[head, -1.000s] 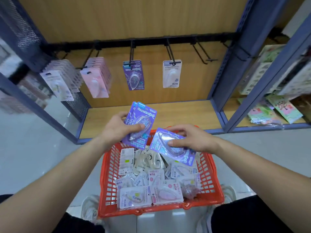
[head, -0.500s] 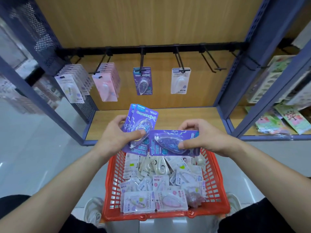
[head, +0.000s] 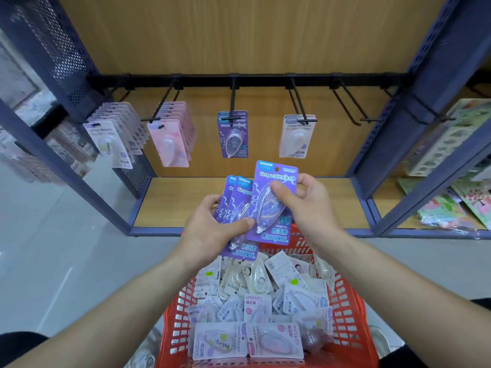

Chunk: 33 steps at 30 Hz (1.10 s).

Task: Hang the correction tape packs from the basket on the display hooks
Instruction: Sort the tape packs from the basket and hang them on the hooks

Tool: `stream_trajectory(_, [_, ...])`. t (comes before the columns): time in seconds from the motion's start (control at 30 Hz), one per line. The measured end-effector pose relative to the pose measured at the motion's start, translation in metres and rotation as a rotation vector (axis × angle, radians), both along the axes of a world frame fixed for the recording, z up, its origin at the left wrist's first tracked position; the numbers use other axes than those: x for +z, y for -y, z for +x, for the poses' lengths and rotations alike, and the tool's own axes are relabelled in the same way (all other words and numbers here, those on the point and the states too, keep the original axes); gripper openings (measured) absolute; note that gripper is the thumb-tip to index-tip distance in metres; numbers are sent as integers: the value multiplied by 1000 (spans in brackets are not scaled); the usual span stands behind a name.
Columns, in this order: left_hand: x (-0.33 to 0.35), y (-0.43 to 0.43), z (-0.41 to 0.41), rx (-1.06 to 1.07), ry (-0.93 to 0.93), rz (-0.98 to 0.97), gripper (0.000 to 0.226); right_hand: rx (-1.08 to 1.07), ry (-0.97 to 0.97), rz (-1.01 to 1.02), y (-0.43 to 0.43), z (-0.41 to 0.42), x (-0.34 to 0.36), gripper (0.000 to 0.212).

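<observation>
My left hand [head: 210, 229] grips a small stack of purple correction tape packs [head: 239, 197] above the red basket [head: 353, 314]. My right hand [head: 305, 205] pinches another purple pack [head: 276, 181], upright and laid against the front of that stack, its hang hole at the top. The basket holds several more packs [head: 255, 306] in white, pink and lilac. On the black rail above, purple packs [head: 233, 134] hang from the middle hook [head: 233, 102], straight beyond my hands.
Lilac-white packs [head: 114, 134] and pink packs [head: 172, 136] fill the two left hooks; a white pack [head: 297, 136] hangs right of the purple ones. Two bare hooks [head: 350, 107] stand further right. A wooden shelf [head: 170, 203] lies below, blue uprights at both sides.
My right hand lifted its purple pack out of the basket, turned it from sideways to upright and brought it against the stack in my left hand. The view tilted up toward the hooks.
</observation>
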<state>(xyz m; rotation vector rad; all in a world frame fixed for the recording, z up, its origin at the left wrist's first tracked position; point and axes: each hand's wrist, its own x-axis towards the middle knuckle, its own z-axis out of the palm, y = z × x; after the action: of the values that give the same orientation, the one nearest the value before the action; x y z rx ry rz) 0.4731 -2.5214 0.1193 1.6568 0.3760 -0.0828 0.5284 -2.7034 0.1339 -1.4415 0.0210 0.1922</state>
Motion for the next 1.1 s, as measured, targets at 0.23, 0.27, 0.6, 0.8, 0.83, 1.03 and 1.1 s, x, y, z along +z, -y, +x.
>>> stream_trajectory(0.23, [3,-40,27,150,31,-15,68,133,12,-114,-25,36,-4,40])
stream_trajectory(0.27, [5,-48,29,177,38,-17,63,132,21,-149,-29,46,-3,40])
stream_trajectory(0.6, [15,-87,32,246,43,-94,58,113,102,-283,-87,106,-12,38])
stream_trajectory(0.8, [20,-88,32,240,67,-125,52,14,132,-266,-93,103,-20,36])
stream_trajectory(0.83, [20,-88,32,239,67,-122,52,7,143,-272,-94,104,-20,36])
stream_trajectory(1.03, [19,-89,32,238,63,-106,59,-28,157,-310,-94,101,-29,36])
stream_trajectory(1.1, [18,-89,33,237,64,-104,60,-37,152,-306,-93,102,-31,34])
